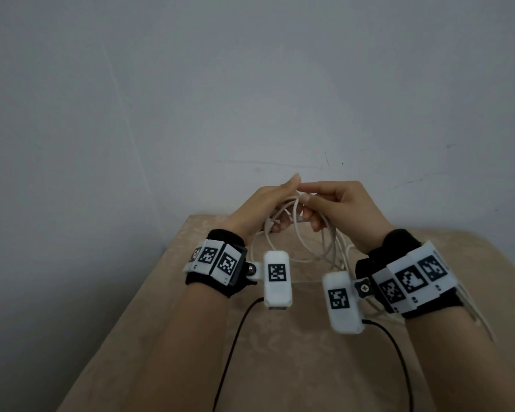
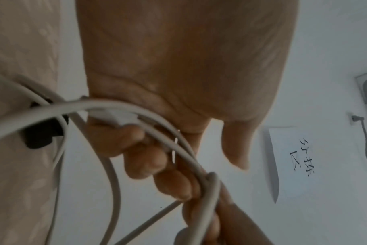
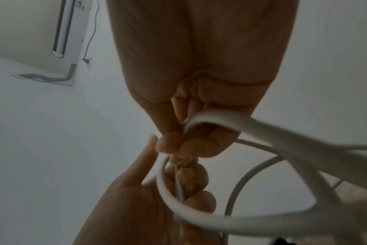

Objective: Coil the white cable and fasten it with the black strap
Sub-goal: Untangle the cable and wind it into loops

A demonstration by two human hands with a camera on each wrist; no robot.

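Note:
The white cable [image 1: 329, 248] hangs in several loose loops over the beige table [image 1: 280, 367], held up between both hands. My left hand [image 1: 281, 214] has its fingers curled round the gathered strands and a white connector [image 2: 113, 116], with the thumb standing straight. My right hand [image 1: 308, 208] pinches the top of the loops right beside the left. In the right wrist view the cable [image 3: 220, 218] curves below the pinching fingertips [image 3: 178, 145]. A black strap [image 2: 42, 132] shows behind the strands at the left; I cannot tell whether it sits on the cable.
A bare grey wall stands just behind the table. Two thin black wires [image 1: 232, 346] run from the wrist cameras across the tablecloth. A paper sign [image 2: 283, 159] is on a wall. An air conditioner [image 3: 67, 26] is mounted high up.

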